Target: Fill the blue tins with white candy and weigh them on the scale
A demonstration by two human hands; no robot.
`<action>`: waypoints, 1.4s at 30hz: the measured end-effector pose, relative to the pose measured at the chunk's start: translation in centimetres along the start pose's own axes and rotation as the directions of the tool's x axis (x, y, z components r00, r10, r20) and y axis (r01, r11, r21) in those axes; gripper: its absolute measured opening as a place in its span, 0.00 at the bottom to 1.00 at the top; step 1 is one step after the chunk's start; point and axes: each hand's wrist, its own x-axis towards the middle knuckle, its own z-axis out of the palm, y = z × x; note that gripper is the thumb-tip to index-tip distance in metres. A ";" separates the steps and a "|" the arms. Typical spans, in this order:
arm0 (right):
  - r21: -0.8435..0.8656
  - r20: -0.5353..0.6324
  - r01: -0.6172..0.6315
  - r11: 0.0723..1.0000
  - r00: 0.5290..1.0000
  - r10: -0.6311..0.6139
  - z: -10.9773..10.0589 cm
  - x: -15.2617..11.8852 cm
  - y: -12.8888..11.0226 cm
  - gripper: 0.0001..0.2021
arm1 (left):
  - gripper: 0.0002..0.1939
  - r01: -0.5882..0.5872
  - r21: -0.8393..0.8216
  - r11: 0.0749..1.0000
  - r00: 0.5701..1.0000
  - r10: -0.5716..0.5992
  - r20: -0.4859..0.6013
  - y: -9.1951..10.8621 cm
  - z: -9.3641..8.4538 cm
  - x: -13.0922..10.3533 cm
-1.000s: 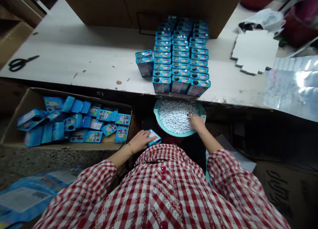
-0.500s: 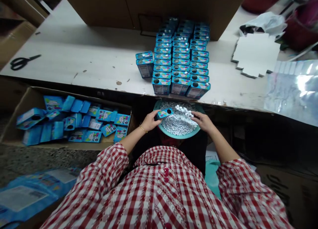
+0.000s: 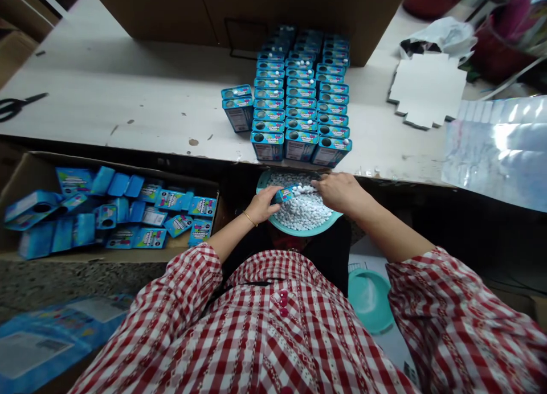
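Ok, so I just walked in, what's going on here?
A person is working with both hands over a bowl of white pellets. The left hand holds a blue box above them; the right hand is close by, with pellets between it and the box, though what its fingers grip is hard to make out. Upright boxes stand in rows on the table, and loose boxes lie in a carton to the left.

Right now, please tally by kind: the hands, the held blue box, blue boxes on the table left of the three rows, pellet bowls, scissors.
Left hand, right hand: 2
Held blue box: 1
Blue boxes left of the rows: 2
Bowl of white pellets: 1
Scissors: 1
Total: 7
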 end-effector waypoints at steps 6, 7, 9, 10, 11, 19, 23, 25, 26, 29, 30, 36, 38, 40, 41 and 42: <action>-0.009 -0.024 0.019 1.000 1.000 -0.020 -1.4 0.3 -1.7 0.15 | 0.25 0.020 -0.015 1.000 1.000 -0.020 -0.013 0.0 0.0 -0.3; -0.007 -0.036 0.018 1.000 0.999 -0.018 -1.5 0.1 -1.8 0.15 | 0.25 0.017 -0.019 1.000 1.000 -0.017 -0.015 0.1 0.0 -0.3; -0.004 -0.057 0.009 1.000 0.998 -0.009 -1.5 -0.5 -1.7 0.15 | 0.25 0.008 -0.034 0.999 1.000 -0.009 -0.020 0.1 0.0 -0.4; 0.002 -0.070 0.000 1.000 0.998 0.000 -1.4 -1.0 -1.4 0.15 | 0.24 0.008 -0.044 0.999 1.000 -0.009 -0.024 0.0 -0.1 -0.5; 0.010 -0.081 -0.019 1.000 0.997 0.020 -1.1 -1.6 -0.8 0.15 | 0.24 0.014 -0.057 0.998 0.999 -0.016 -0.029 -0.1 -0.1 -0.6; 0.129 0.075 -0.259 0.957 0.965 0.251 10.5 -2.4 3.6 0.18 | 0.23 0.237 -0.358 0.903 0.963 -0.268 -0.037 -1.8 -0.2 -1.2; 0.320 0.070 -0.277 0.906 0.961 0.269 15.4 1.7 1.0 0.19 | 0.24 0.297 -0.443 0.846 0.951 -0.305 0.054 -2.7 1.5 0.0; 0.432 0.043 -0.278 0.858 0.956 0.289 16.5 3.4 0.0 0.19 | 0.24 0.313 -0.466 0.828 0.947 -0.309 0.087 -3.0 2.3 0.5; 0.496 0.029 -0.268 0.826 0.956 0.293 16.9 4.0 -0.2 0.19 | 0.24 0.312 -0.475 0.823 0.948 -0.303 0.098 -3.0 2.5 0.6; 0.687 -0.011 -0.196 0.700 0.960 0.280 18.0 4.5 0.2 0.20 | 0.26 0.283 -0.500 0.819 0.957 -0.272 0.096 -2.8 2.2 0.2; 0.736 -0.027 -0.167 0.656 0.961 0.275 18.3 4.4 0.5 0.20 | 0.27 0.272 -0.500 0.822 0.960 -0.266 0.084 -2.7 1.9 -0.1; 0.821 -0.157 -0.017 0.571 0.954 0.254 16.8 2.4 2.9 0.18 | 0.24 0.241 -0.379 0.893 0.964 -0.266 -0.013 -2.3 -0.5 -1.6; 0.791 -0.187 0.004 0.612 0.953 0.237 14.8 1.4 3.5 0.18 | 0.24 0.223 -0.317 0.922 0.968 -0.247 -0.036 -2.2 -0.6 -1.6; 0.740 -0.203 0.019 0.673 0.960 0.195 12.3 0.7 3.9 0.18 | 0.24 0.192 -0.272 0.943 0.977 -0.210 -0.040 -2.0 -0.5 -1.3; 0.701 -0.196 0.017 0.713 0.966 0.169 11.0 0.4 3.9 0.18 | 0.24 0.173 -0.261 0.950 0.981 -0.189 -0.037 -1.9 -0.4 -1.1; 0.650 -0.179 0.007 0.760 0.973 0.144 9.7 0.1 3.8 0.18 | 0.24 0.152 -0.256 0.955 0.985 -0.166 -0.034 -1.8 -0.2 -0.9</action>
